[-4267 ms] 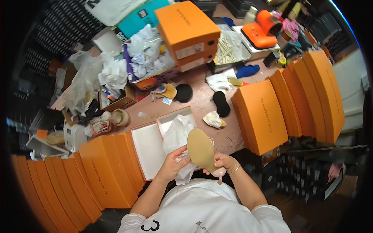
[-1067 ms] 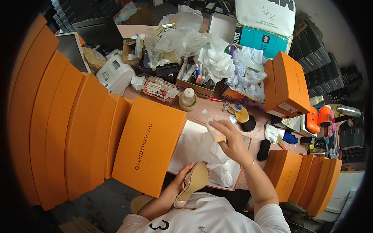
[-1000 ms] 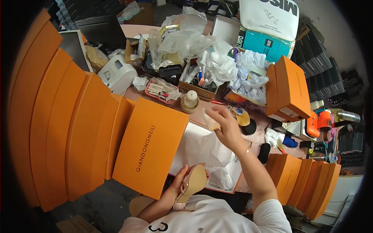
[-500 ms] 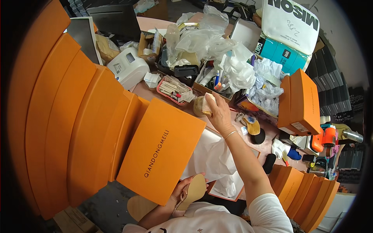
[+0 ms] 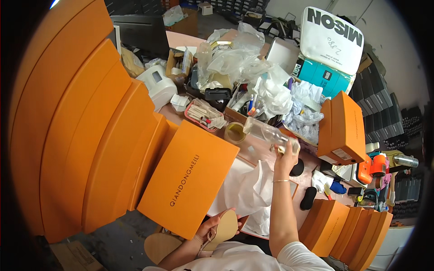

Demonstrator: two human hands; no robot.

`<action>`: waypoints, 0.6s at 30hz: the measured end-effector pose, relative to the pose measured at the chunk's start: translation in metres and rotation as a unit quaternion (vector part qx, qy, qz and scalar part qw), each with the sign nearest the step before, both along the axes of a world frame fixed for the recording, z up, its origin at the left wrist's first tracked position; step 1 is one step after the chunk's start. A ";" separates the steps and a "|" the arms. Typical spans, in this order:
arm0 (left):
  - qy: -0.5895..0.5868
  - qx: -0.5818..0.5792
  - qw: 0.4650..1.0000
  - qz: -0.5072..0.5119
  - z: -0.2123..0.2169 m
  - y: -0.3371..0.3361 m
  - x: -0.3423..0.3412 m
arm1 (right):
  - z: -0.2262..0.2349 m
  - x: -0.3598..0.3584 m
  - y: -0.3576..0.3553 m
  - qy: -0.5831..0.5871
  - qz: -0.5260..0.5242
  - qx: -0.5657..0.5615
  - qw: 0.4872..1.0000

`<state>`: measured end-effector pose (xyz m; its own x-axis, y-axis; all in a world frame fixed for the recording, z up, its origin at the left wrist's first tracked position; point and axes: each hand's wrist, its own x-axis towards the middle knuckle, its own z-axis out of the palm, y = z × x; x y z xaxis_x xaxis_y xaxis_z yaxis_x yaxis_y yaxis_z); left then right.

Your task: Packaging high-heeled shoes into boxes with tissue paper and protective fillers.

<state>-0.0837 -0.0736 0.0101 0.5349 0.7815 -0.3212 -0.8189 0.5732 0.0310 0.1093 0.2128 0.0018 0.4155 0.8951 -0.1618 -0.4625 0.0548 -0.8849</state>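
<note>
Head view: cluttered surface [image 5: 266, 151], seen from above.
Right hand [image 5: 285, 159]: arm stretched forward, fingers closed round one end of a clear plastic bottle [image 5: 266, 132], which lies tilted above the surface, just beside a small round jar [image 5: 235, 132].
Left hand [image 5: 212, 227]: low near the body, fingers wrapped on a tan shoe sole [image 5: 223, 226].
Between hands: white tissue paper [image 5: 246, 189] in an open box.
Left of paper: orange box lid [image 5: 187, 178].
</note>
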 end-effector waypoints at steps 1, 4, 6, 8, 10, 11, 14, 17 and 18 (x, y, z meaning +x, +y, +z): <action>0.002 0.001 1.000 -0.015 0.001 0.001 0.000 | -0.002 0.001 -0.004 0.062 -0.040 -0.022 0.997; 0.009 0.002 0.999 -0.036 0.005 0.003 -0.001 | -0.002 -0.020 -0.001 -0.067 -0.024 0.047 0.996; 0.021 -0.011 1.000 -0.019 0.005 0.000 -0.002 | -0.002 -0.038 0.007 -0.325 0.053 0.126 0.936; 0.038 -0.017 0.999 -0.005 0.006 -0.003 -0.005 | 0.020 -0.067 0.007 -0.558 0.132 0.221 0.789; 0.058 -0.009 0.998 -0.004 0.008 -0.005 -0.003 | -0.001 -0.075 0.015 -0.603 0.227 0.240 0.726; 0.047 -0.001 0.999 0.005 0.007 -0.007 -0.001 | -0.008 -0.074 0.019 -0.639 0.185 0.268 0.696; 0.024 0.038 0.998 0.039 0.010 -0.006 0.001 | 0.039 -0.071 -0.007 -0.628 0.231 0.166 0.724; 0.050 0.052 0.997 0.007 0.013 0.005 -0.002 | 0.065 -0.027 -0.082 -0.607 0.315 0.163 0.711; 0.049 0.053 0.997 -0.006 0.014 0.009 0.001 | 0.073 -0.007 -0.122 -0.603 0.362 0.126 0.700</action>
<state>-0.0823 -0.0645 0.0245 0.5140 0.8080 -0.2879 -0.8021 0.5717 0.1724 0.1023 0.0904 0.0743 -0.4626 0.8790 0.1161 0.6254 0.4163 -0.6600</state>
